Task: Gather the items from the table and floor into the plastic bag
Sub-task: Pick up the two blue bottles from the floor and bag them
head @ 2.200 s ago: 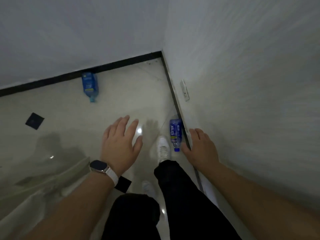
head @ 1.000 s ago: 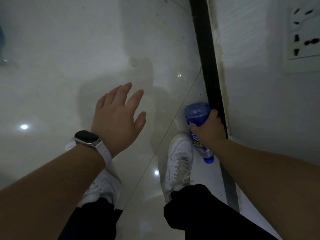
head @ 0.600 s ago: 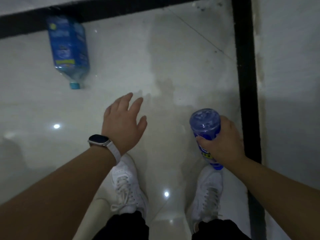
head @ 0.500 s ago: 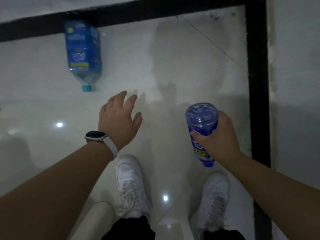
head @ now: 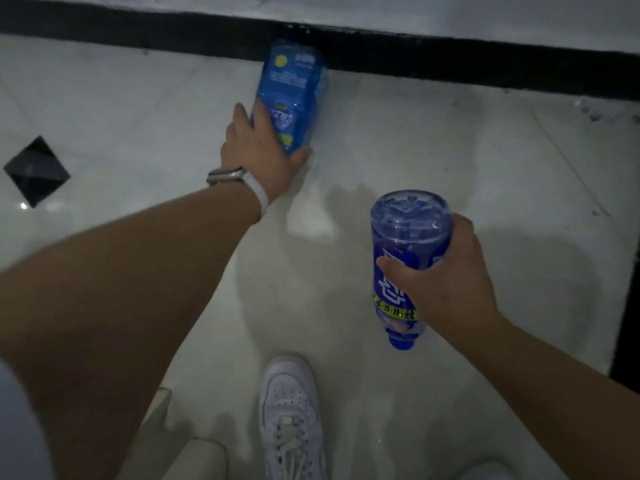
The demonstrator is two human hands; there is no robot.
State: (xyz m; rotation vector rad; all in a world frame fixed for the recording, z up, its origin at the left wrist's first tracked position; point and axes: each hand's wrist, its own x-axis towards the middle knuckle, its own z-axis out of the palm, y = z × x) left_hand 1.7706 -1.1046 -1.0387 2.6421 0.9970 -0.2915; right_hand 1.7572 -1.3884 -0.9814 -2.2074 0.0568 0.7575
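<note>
A large blue-labelled plastic bottle [head: 291,81] lies on the pale floor with its base against the black skirting. My left hand [head: 263,154], with a watch on the wrist, is wrapped around its near, neck end; the cap is hidden under the hand. My right hand [head: 446,282] holds a smaller blue plastic bottle [head: 405,244] upside down above the floor, base towards me and blue cap pointing down. No plastic bag is in view.
Black skirting [head: 450,60] runs along the far wall and another strip at the right edge. A black diamond tile inset [head: 36,171] sits at the left. My white shoe [head: 291,417] stands at the bottom centre on the glossy floor.
My left hand reached forward from mid-air and closed on the large bottle by the skirting. The right hand still carries the small bottle it lifted from the floor by the wall.
</note>
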